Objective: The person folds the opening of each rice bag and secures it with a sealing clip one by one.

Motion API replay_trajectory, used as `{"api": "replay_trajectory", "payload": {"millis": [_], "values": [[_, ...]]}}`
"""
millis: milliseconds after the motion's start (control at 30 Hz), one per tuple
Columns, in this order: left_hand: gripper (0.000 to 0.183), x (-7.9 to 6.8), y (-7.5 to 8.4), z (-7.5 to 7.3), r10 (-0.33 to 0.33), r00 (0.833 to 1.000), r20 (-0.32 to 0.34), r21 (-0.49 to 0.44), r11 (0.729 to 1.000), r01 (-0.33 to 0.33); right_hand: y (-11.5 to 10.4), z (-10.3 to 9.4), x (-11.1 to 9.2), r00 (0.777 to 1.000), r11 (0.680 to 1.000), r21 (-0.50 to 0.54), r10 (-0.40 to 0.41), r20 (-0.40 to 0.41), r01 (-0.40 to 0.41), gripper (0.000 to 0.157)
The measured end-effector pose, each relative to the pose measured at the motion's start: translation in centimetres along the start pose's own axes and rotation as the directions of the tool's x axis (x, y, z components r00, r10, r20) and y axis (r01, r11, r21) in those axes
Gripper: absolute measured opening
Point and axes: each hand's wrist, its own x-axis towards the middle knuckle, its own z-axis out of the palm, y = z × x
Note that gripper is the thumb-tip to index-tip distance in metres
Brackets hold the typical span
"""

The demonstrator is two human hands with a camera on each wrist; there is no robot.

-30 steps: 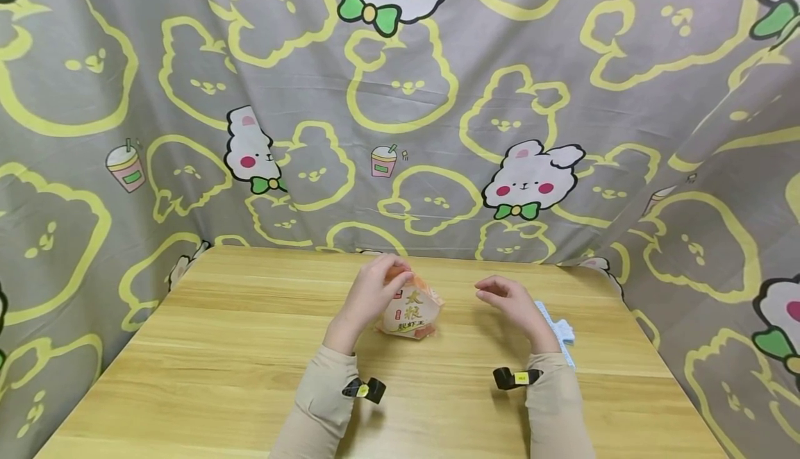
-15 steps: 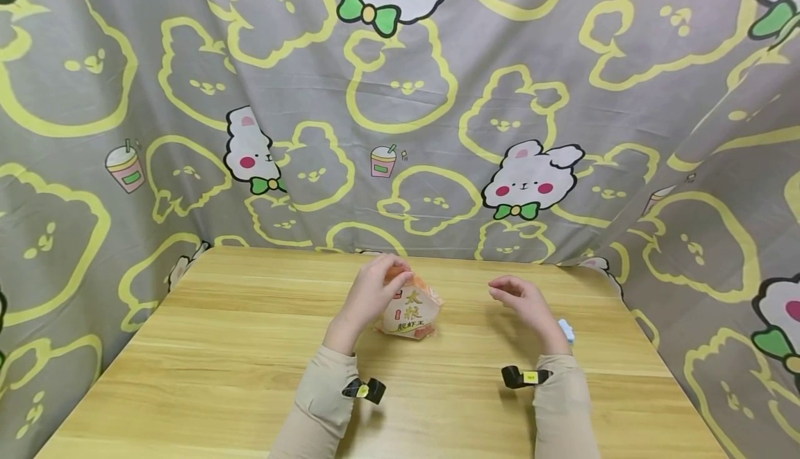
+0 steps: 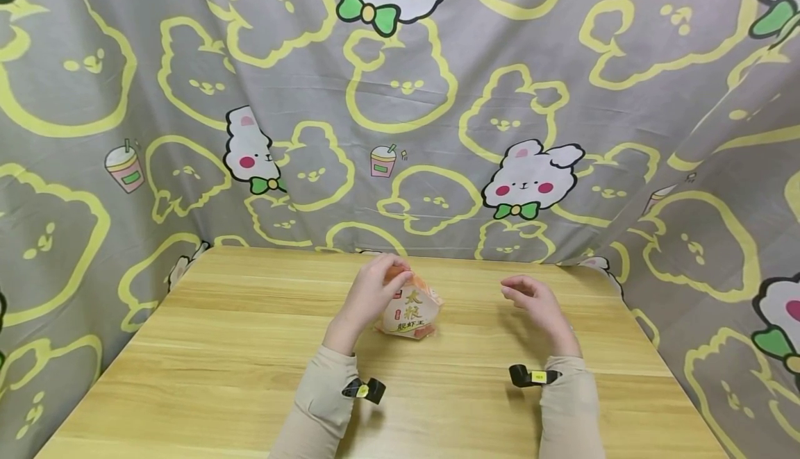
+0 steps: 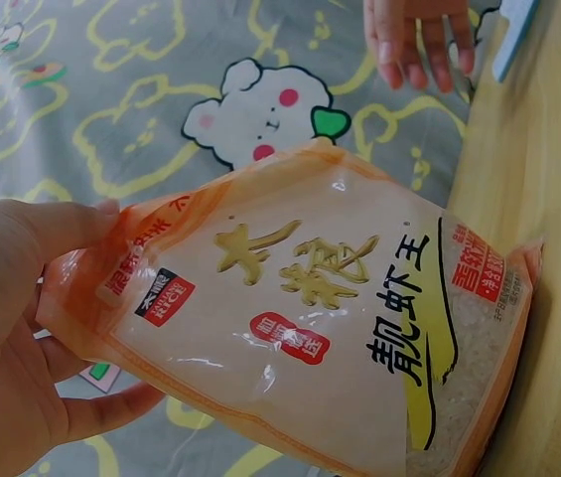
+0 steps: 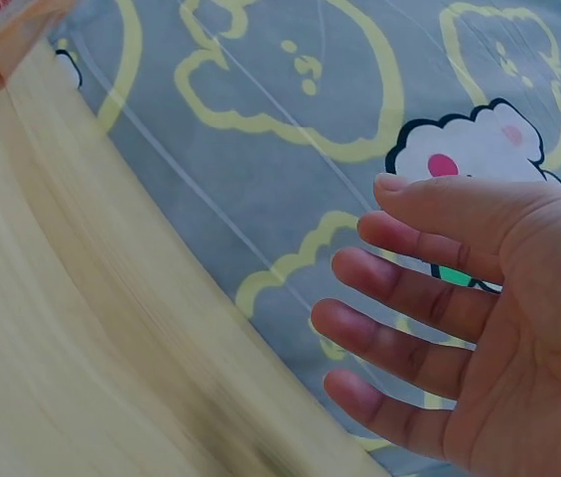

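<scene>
A bag of rice [image 3: 411,314], cream and orange with gold and black lettering, stands on the table in the head view. My left hand [image 3: 373,291] pinches its top edge between thumb and fingers. White grains show through the lower part of the bag [image 4: 464,368] in the left wrist view. My right hand [image 3: 532,303] hovers over the table to the right of the bag, apart from it. Its fingers [image 5: 409,288] are spread and loosely bent, with nothing in them, in the right wrist view.
A light blue flat object [image 4: 515,35] shows partly at the top of the left wrist view; my right arm hides it in the head view. Behind the wooden table [image 3: 250,348] hangs a grey patterned curtain [image 3: 437,132], which also closes in both sides.
My right hand has moved steadily to the right, away from the rice bag, and its arm now covers the blue object. My left hand and the bag have stayed put.
</scene>
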Motion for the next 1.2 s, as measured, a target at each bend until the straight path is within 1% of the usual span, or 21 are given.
{"api": "replay_trajectory", "payload": {"millis": [300, 500, 700, 967, 1067, 1200], "values": [[0.009, 0.0, 0.0, 0.0, 0.002, 1.0, -0.002, -0.002, 1.0, -0.002, 0.1, -0.9, -0.8, 0.998, 0.998, 0.046, 0.041, -0.057, -0.038, 0.047], [0.009, 0.0, 0.0, 0.0, -0.003, 1.0, -0.004, -0.011, 1.0, 0.003, 0.9, -1.8, -0.8, 0.995, 0.998, 0.025, 0.051, -0.082, -0.05, 0.047], [0.009, 0.0, 0.0, 0.0, -0.002, 1.0, -0.003, -0.014, 1.0, 0.002, 1.5, -2.3, -1.0, 0.992, 0.995, 0.074, 0.074, -0.102, -0.067, 0.051], [0.009, 0.0, -0.1, 0.1, -0.003, 1.0, -0.001, -0.014, 1.0, 0.003, 2.5, -3.3, -1.3, 0.984, 0.99, 0.1, 0.112, -0.137, -0.099, 0.054], [0.009, 0.0, -0.1, 0.1, -0.006, 1.0, -0.001, -0.017, 1.0, 0.006, 2.8, -3.6, -1.5, 0.98, 0.988, 0.104, 0.131, -0.148, -0.116, 0.052], [0.009, 0.0, -0.1, 0.1, -0.003, 1.0, -0.002, -0.019, 1.0, 0.003, 3.0, -3.9, -1.7, 0.976, 0.987, 0.117, 0.131, -0.175, -0.111, 0.047]]}}
